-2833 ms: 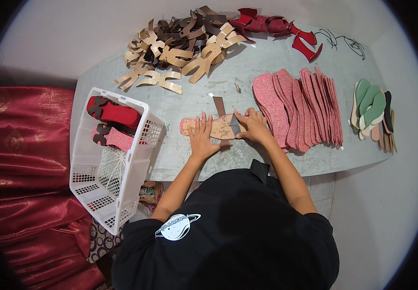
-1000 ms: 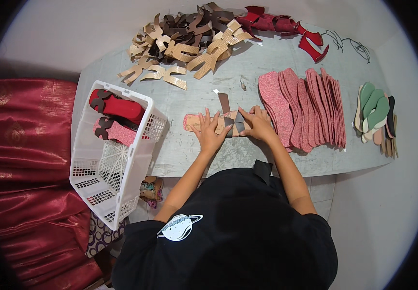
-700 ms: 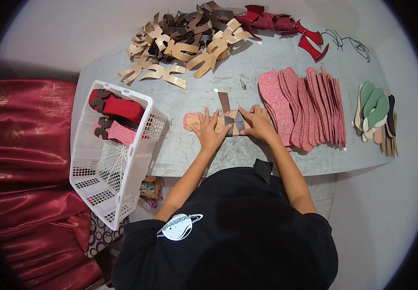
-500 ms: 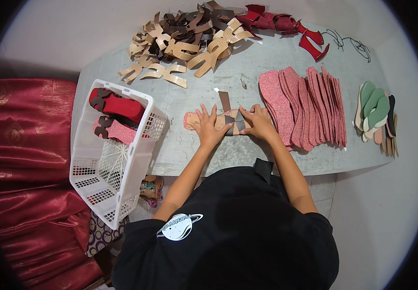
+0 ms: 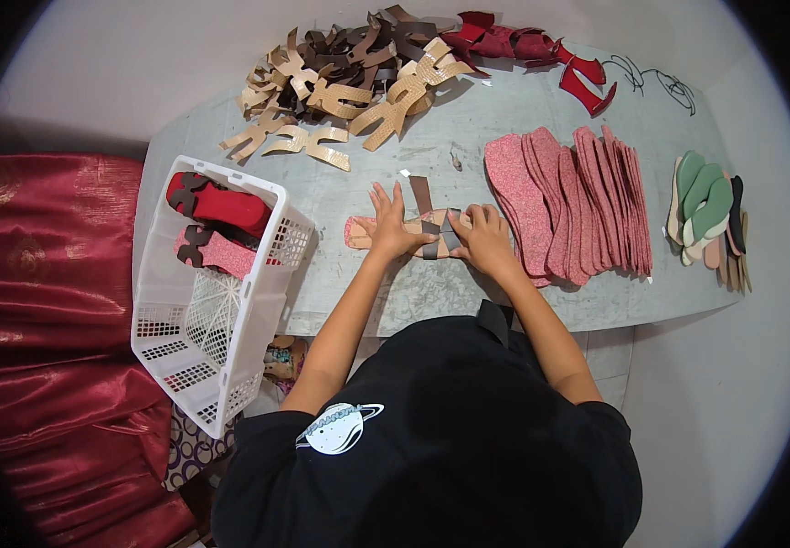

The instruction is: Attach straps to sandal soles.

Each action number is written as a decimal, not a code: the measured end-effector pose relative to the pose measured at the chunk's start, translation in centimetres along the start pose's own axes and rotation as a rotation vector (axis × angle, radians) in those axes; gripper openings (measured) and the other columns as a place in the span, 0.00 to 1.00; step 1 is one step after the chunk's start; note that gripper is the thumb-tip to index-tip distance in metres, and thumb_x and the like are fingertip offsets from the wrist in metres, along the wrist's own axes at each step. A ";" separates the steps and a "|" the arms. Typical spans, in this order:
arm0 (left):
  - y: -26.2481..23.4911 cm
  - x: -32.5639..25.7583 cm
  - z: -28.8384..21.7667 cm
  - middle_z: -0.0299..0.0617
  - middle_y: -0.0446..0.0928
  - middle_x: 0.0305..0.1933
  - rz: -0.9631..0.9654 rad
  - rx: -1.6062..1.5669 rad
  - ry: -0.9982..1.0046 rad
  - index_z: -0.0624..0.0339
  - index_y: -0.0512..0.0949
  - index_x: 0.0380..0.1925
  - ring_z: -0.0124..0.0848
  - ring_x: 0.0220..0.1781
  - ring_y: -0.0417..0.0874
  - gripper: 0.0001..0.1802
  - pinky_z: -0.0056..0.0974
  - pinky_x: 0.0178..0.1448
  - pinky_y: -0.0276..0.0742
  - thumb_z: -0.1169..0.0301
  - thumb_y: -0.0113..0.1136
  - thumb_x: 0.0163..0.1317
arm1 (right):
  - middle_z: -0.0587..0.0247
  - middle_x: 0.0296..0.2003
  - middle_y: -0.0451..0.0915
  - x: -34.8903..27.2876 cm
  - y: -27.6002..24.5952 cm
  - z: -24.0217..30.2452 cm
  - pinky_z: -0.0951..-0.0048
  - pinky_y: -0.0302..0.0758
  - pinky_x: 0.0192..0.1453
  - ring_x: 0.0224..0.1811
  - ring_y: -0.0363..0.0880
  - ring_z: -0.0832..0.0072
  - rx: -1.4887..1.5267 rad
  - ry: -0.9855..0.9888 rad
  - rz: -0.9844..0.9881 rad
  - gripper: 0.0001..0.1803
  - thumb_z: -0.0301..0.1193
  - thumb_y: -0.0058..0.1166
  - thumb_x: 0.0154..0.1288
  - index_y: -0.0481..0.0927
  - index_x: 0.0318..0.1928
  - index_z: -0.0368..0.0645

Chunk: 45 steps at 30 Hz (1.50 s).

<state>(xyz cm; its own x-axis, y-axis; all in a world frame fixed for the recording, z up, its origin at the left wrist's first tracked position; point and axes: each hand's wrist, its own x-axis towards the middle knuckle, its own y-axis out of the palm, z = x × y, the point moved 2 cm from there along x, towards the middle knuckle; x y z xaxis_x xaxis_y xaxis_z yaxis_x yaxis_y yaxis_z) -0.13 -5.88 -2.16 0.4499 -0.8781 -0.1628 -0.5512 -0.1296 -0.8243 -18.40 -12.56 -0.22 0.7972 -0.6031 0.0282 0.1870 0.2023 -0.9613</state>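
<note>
A shoe sole [image 5: 359,233] lies crosswise on the table before me, tan face up with a pinkish edge. Dark brown strap ends [image 5: 432,227] are folded over its middle. My left hand [image 5: 397,234] rests at the sole's left part, fingers spread and its thumb pressing by the straps. Bent over the right end is my right hand [image 5: 488,244], gripping the sole with thumb and forefinger at the strap ends. A loose dark brown strip [image 5: 421,194] sticks out just beyond the sole.
Pink soles [image 5: 555,205] stand in a row at right, with green insoles [image 5: 711,205] farther off. Tan and brown strap pieces [image 5: 326,96] are heaped at the back beside red ones [image 5: 514,46]. A white basket [image 5: 247,301] holding slippers [image 5: 221,208] stands at left.
My left hand's fingers have lifted and drawn together somewhat, its thumb staying by the straps. My right hand has shifted slightly left, its fingers more bent over the sole.
</note>
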 end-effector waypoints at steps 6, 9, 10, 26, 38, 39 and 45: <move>0.2 0.8 0.8 0.65 0.25 0.70 0.025 -0.019 0.026 0.57 0.42 0.68 0.55 0.73 0.27 0.75 0.71 0.63 0.28 0.46 0.77 0.19 | 0.60 0.64 0.56 -0.4 0.6 1.0 0.41 0.46 0.65 0.69 0.41 0.49 -0.085 -0.024 0.024 0.38 0.45 0.59 0.50 0.64 0.63 0.56; 0.4 0.9 1.3 0.68 0.25 0.69 -0.008 -0.176 0.104 0.56 0.42 0.68 0.57 0.72 0.27 0.75 0.65 0.66 0.31 0.48 0.78 0.19 | 0.62 0.68 0.49 -0.8 1.4 1.1 0.37 0.40 0.66 0.71 0.37 0.52 -0.075 -0.035 0.067 0.36 0.44 0.53 0.57 0.58 0.65 0.52; 0.4 0.9 1.2 0.69 0.25 0.69 0.010 -0.176 0.096 0.54 0.46 0.68 0.58 0.72 0.27 0.73 0.63 0.67 0.32 0.49 0.79 0.19 | 0.64 0.69 0.46 -0.9 1.8 1.0 0.37 0.39 0.66 0.72 0.37 0.55 -0.089 -0.050 0.078 0.35 0.43 0.50 0.60 0.56 0.66 0.51; 1.0 0.3 1.7 0.60 0.35 0.72 -0.074 -0.278 0.171 0.48 0.68 0.50 0.54 0.73 0.28 0.48 0.65 0.64 0.17 0.54 0.79 0.23 | 0.75 0.69 0.48 -1.4 1.5 0.8 0.29 0.33 0.63 0.71 0.42 0.57 0.029 -0.022 -0.001 0.29 0.40 0.40 0.66 0.55 0.67 0.52; 0.4 -0.3 0.4 0.52 0.42 0.72 -0.006 -0.282 0.183 0.49 0.69 0.49 0.52 0.73 0.25 0.42 0.65 0.60 0.06 0.52 0.76 0.31 | 0.76 0.67 0.54 -1.4 1.8 0.7 0.31 0.32 0.64 0.71 0.45 0.56 0.089 -0.026 -0.091 0.28 0.40 0.43 0.65 0.59 0.65 0.53; 0.3 -0.4 0.3 0.52 0.42 0.72 -0.006 -0.282 0.182 0.49 0.69 0.49 0.52 0.73 0.25 0.42 0.65 0.60 0.06 0.52 0.76 0.31 | 0.75 0.67 0.54 -1.4 1.8 0.7 0.30 0.32 0.64 0.70 0.46 0.56 0.101 -0.023 -0.094 0.28 0.40 0.43 0.65 0.59 0.65 0.53; 0.2 -0.8 0.0 0.49 0.46 0.72 -0.027 -0.323 0.175 0.44 0.71 0.42 0.52 0.74 0.30 0.33 0.64 0.62 0.09 0.60 0.76 0.31 | 0.76 0.67 0.56 -1.3 1.8 0.5 0.30 0.34 0.64 0.70 0.47 0.56 0.105 -0.025 -0.107 0.28 0.40 0.44 0.65 0.60 0.65 0.53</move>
<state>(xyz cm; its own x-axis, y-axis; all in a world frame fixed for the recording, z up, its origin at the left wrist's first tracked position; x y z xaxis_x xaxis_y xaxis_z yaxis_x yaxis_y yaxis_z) -0.68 -5.19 -2.20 0.3556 -0.9343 -0.0253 -0.7467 -0.2676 -0.6090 -18.82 -10.99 -1.88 0.7836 -0.6059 0.1369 0.3292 0.2182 -0.9187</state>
